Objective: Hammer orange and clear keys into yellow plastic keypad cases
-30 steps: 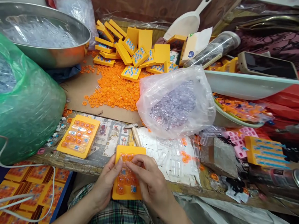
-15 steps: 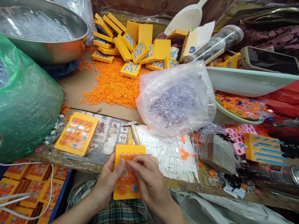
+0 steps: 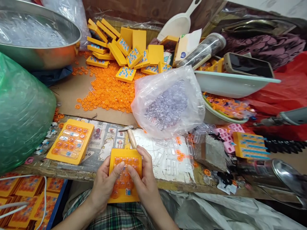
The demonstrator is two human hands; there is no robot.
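Observation:
A yellow plastic panel (image 3: 125,198) with rows of orange and clear round pieces is held upright-tilted above my lap at the bench edge. My left hand (image 3: 103,179) grips its left side, the thumb lying on the pieces. On the opposite side, my right hand (image 3: 144,175) wraps the edge with its thumb pressing the face. One small blue-and-white piece shows low on the panel. A second yellow panel (image 3: 72,140), filled with similar pieces, lies on the bench to the left. Behind the held panel rests a hammer (image 3: 131,139), its lower handle hidden.
Orange rings (image 3: 105,91) are heaped on cardboard below stacked yellow panels (image 3: 139,41). A plastic bag (image 3: 168,102) of clear parts stands centrally. At left are a steel bowl (image 3: 48,52) and a green bag (image 3: 24,111). A metal block (image 3: 211,151) and a power tool (image 3: 292,116) occupy the right.
My right hand has gone from pinching over the panel's face to gripping its right edge, thumb on the pieces. The view has shifted, so the bench things appear further left.

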